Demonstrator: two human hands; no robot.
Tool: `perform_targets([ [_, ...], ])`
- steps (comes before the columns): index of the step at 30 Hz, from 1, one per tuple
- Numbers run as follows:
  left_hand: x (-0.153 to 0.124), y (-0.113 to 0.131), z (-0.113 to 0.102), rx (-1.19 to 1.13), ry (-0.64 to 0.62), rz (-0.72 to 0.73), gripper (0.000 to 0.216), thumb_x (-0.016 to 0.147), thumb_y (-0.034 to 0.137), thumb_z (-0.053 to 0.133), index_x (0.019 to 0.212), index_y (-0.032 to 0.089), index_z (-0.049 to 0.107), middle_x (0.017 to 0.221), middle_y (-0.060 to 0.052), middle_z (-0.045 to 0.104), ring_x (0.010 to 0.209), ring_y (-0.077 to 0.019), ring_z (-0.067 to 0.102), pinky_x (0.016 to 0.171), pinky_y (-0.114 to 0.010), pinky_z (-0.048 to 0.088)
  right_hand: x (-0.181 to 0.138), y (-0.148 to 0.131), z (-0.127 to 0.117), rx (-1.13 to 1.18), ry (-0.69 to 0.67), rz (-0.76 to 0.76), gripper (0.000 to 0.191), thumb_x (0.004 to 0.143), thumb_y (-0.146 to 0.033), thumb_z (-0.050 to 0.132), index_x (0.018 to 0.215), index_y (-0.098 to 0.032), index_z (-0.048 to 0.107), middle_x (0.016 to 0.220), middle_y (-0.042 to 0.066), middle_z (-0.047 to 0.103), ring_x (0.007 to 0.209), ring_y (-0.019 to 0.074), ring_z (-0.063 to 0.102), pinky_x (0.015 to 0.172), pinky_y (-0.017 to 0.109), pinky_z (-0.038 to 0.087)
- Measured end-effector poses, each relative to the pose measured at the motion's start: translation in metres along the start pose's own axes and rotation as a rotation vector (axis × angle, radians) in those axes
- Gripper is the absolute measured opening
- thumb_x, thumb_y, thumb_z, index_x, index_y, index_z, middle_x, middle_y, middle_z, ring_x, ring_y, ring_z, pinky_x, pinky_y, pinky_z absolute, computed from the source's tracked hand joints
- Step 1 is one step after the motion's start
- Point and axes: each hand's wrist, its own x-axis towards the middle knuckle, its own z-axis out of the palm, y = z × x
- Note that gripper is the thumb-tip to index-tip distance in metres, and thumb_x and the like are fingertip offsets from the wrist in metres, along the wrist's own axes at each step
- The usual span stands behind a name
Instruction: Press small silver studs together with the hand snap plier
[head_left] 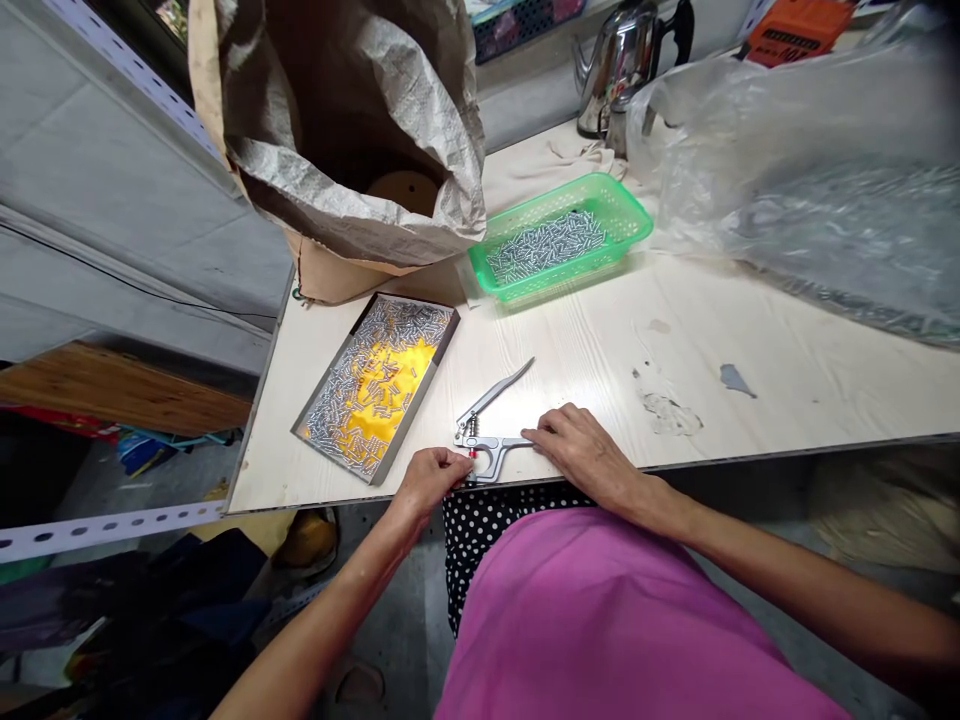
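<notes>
Silver snap-fastener pliers (pixel 491 452) lie near the table's front edge, their upper handle raised and a spring showing near the pivot. My left hand (pixel 433 474) is closed at the jaw end, thumb and fingertips pinched beside a small red part; whatever is between them is too small to make out. The fingers of my right hand (pixel 585 450) are bent around the end of the lower handle. To the left, a shallow tray (pixel 409 425) with a yellow bottom holds many small metal pieces. Behind the pliers is a green plastic basket (pixel 551 285) of similar metal pieces.
A large paper sack (pixel 337 265) with an open top stands at the back left. At the right lies a clear plastic bag (pixel 840 230) of metal-looking pieces. A steel kettle (pixel 626 70) and an orange box (pixel 799 30) are at the back. The table edge (pixel 712 455) runs close to my body.
</notes>
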Motion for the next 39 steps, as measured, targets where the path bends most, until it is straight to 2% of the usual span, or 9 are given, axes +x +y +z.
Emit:
perform_targets([
  [11, 0.008, -0.003, -0.003, 0.110, -0.086, -0.003, 0.024, 0.063, 0.037, 0.069, 0.066, 0.014, 0.062, 0.050, 0.004, 0.051, 0.049, -0.0090, 0.042, 0.049, -0.022, 0.031, 0.005, -0.001, -0.010, -0.059, -0.051, -0.030, 0.016, 0.093, -0.016, 0.053, 0.097, -0.020, 0.068, 0.083, 0.005, 0.059, 0.083, 0.0208, 0.045, 0.073, 0.034, 0.030],
  [14, 0.010, -0.004, -0.004, 0.114, -0.097, -0.002, 0.024, 0.063, 0.037, 0.069, 0.066, 0.014, 0.062, 0.051, 0.004, 0.052, 0.049, -0.0089, 0.042, 0.049, -0.022, 0.031, 0.010, 0.005, -0.016, -0.024, -0.103, -0.047, 0.014, 0.093, -0.024, 0.055, 0.102, -0.022, 0.067, 0.093, 0.006, 0.062, 0.089, 0.0217, 0.048, 0.078, 0.036, 0.034],
  [16, 0.010, -0.004, -0.005, 0.117, -0.104, 0.001, 0.025, 0.064, 0.038, 0.069, 0.067, 0.014, 0.063, 0.051, 0.004, 0.052, 0.049, -0.0089, 0.042, 0.050, -0.022, 0.030, 0.017, 0.013, -0.021, -0.011, -0.123, -0.079, 0.035, 0.089, -0.039, 0.062, 0.120, -0.021, 0.060, 0.119, 0.011, 0.059, 0.109, 0.0267, 0.048, 0.089, 0.041, 0.036],
  [18, 0.010, -0.004, -0.005, 0.121, -0.108, -0.001, 0.026, 0.063, 0.039, 0.070, 0.067, 0.014, 0.063, 0.052, 0.004, 0.052, 0.049, -0.0090, 0.043, 0.050, -0.022, 0.030, 0.027, 0.022, -0.024, -0.039, -0.157, -0.102, 0.072, 0.081, -0.053, 0.068, 0.138, -0.016, 0.045, 0.144, 0.018, 0.043, 0.131, 0.0345, 0.035, 0.102, 0.050, 0.031],
  [20, 0.010, -0.004, -0.005, 0.125, -0.100, -0.008, 0.027, 0.063, 0.039, 0.071, 0.068, 0.014, 0.063, 0.052, 0.004, 0.053, 0.049, -0.0093, 0.043, 0.050, -0.022, 0.030, 0.038, 0.030, -0.027, -0.079, -0.219, -0.110, 0.096, 0.072, -0.061, 0.071, 0.145, -0.012, 0.033, 0.151, 0.023, 0.032, 0.139, 0.0400, 0.024, 0.109, 0.058, 0.022],
  [25, 0.009, -0.004, -0.003, 0.125, -0.081, -0.010, 0.026, 0.063, 0.039, 0.070, 0.067, 0.015, 0.063, 0.052, 0.004, 0.052, 0.049, -0.0095, 0.042, 0.050, -0.023, 0.029, 0.056, 0.037, -0.025, -0.101, -0.330, -0.162, 0.105, 0.065, -0.060, 0.077, 0.147, -0.015, 0.030, 0.148, 0.022, 0.038, 0.140, 0.0412, 0.025, 0.112, 0.063, 0.013],
  [30, 0.007, -0.003, -0.002, 0.123, -0.081, -0.008, 0.028, 0.062, 0.041, 0.071, 0.066, 0.015, 0.062, 0.051, 0.005, 0.051, 0.050, -0.0094, 0.042, 0.051, -0.023, 0.029, 0.060, 0.047, -0.019, -0.098, -0.363, -0.196, 0.118, 0.059, -0.070, 0.075, 0.149, -0.011, 0.027, 0.156, 0.024, 0.022, 0.143, 0.0441, 0.015, 0.112, 0.062, 0.016],
  [34, 0.005, -0.002, -0.001, 0.116, -0.067, -0.001, 0.029, 0.062, 0.042, 0.070, 0.066, 0.015, 0.063, 0.052, 0.004, 0.052, 0.050, -0.0096, 0.042, 0.051, -0.023, 0.029, 0.066, 0.048, -0.022, -0.084, -0.351, -0.211, 0.110, 0.060, -0.070, 0.073, 0.145, -0.012, 0.033, 0.146, 0.023, 0.040, 0.134, 0.0422, 0.031, 0.107, 0.062, 0.023],
  [39, 0.004, -0.001, 0.000, 0.096, -0.053, -0.007, 0.027, 0.062, 0.040, 0.071, 0.065, 0.015, 0.063, 0.051, 0.004, 0.052, 0.049, -0.0093, 0.042, 0.050, -0.023, 0.029, 0.070, 0.039, -0.027, -0.108, -0.316, -0.164, 0.097, 0.060, -0.062, 0.077, 0.135, -0.010, 0.044, 0.125, 0.019, 0.056, 0.109, 0.0359, 0.048, 0.096, 0.054, 0.036],
])
